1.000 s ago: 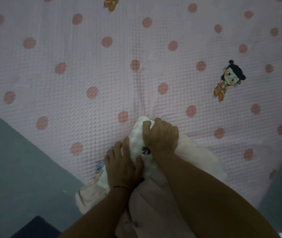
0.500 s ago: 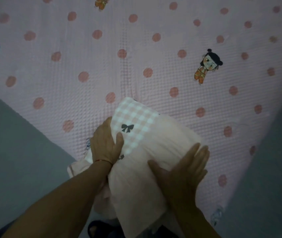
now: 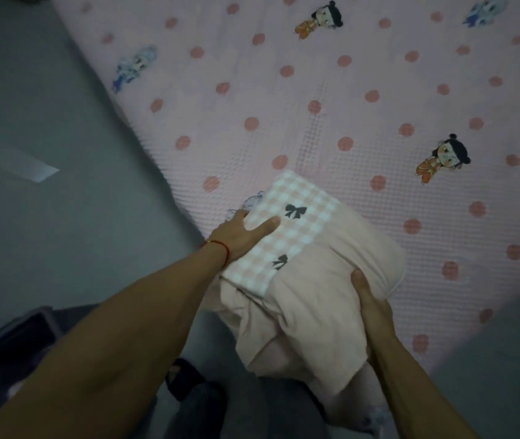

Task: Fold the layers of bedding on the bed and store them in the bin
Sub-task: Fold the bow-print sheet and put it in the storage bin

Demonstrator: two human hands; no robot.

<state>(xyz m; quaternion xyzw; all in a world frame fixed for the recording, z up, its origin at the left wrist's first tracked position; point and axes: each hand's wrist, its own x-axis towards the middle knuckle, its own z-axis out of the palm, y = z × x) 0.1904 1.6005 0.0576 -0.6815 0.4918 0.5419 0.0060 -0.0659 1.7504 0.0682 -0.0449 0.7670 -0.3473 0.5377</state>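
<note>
Item: folded bundle (image 3: 312,267), pink with a checked panel, at the near corner of the bed (image 3: 363,99). Left hand (image 3: 239,232) gripped its far side; right hand (image 3: 369,299) clasped the near side. Advice: squeeze evenly, support underneath, lest loose layers spill.

Bed sheet (image 3: 363,99) beyond folded bundle (image 3: 312,280) lies flat, unblocked. Grey floor (image 3: 30,106) open on left. Near-left corner taken up by dark bin (image 3: 8,337), partly hidden by arm.
</note>
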